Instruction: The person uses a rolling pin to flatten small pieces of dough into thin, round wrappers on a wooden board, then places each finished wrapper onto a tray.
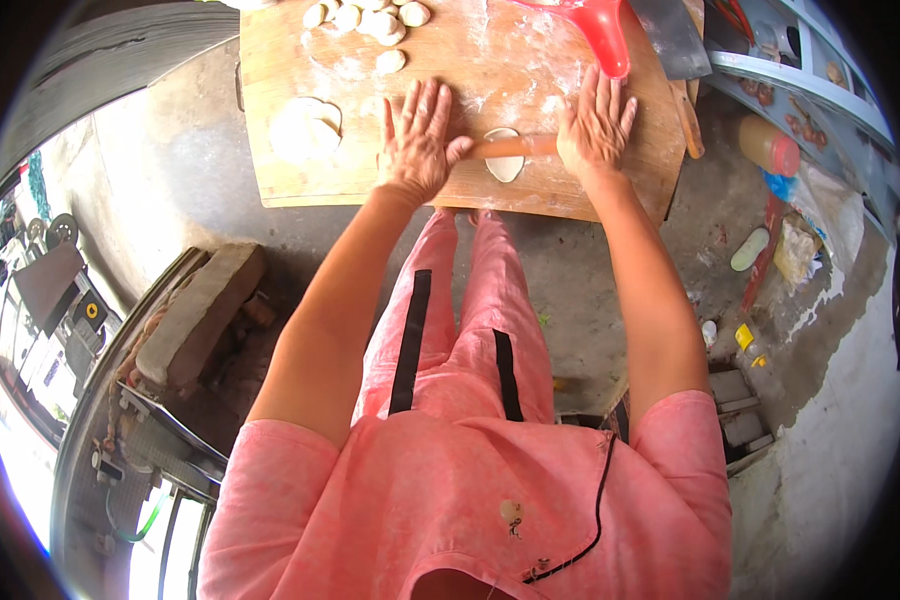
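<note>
Both hands flat, left hand (417, 140) and right hand (596, 125), press the pin (510, 147) over one disc (504, 165); finished wrappers (308, 127) stacked (few); dough lumps (370, 17) remain.

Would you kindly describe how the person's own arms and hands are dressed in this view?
Both forearms are bare, and the left hand and right hand wear no gloves. Short pink sleeves end above the elbows. No watch or bracelet shows.
</note>
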The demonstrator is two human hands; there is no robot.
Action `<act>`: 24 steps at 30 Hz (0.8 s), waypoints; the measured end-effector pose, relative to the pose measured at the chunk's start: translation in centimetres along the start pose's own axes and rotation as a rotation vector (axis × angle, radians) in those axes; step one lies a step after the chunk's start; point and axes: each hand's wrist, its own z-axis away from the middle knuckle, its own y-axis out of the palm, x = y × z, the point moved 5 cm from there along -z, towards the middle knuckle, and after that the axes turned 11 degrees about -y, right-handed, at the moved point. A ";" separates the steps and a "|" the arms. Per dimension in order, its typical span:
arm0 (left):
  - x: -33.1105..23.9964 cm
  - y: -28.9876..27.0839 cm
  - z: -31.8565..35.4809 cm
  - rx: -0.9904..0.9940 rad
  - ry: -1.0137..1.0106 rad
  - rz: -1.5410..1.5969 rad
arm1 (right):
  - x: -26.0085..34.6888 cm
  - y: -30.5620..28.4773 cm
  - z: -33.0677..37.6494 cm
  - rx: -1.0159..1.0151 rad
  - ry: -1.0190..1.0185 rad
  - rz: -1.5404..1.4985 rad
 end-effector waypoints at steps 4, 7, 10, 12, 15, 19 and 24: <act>0.5 -0.2 -1.1 -0.036 -0.038 -0.017 | 0.1 -0.1 -1.6 -0.050 0.034 -0.011; 0.2 0.0 0.6 0.019 -0.041 0.015 | 1.1 -0.5 0.8 -0.037 -0.095 -0.057; -0.5 0.5 4.6 0.087 -0.012 -0.006 | 2.6 -1.2 5.1 0.053 -0.270 -0.143; -1.0 0.8 6.9 0.136 -0.018 0.113 | 3.1 -1.9 7.5 0.047 -0.268 -0.176; -2.3 0.2 6.8 0.104 0.111 0.257 | 3.2 -1.6 8.8 0.058 -0.297 -0.269; -5.4 -0.9 3.2 0.157 0.250 0.441 | 3.6 -1.9 8.6 0.067 -0.355 -0.262; -7.2 -1.3 -0.1 0.084 0.257 0.271 | 3.9 -2.4 9.3 0.033 -0.357 -0.278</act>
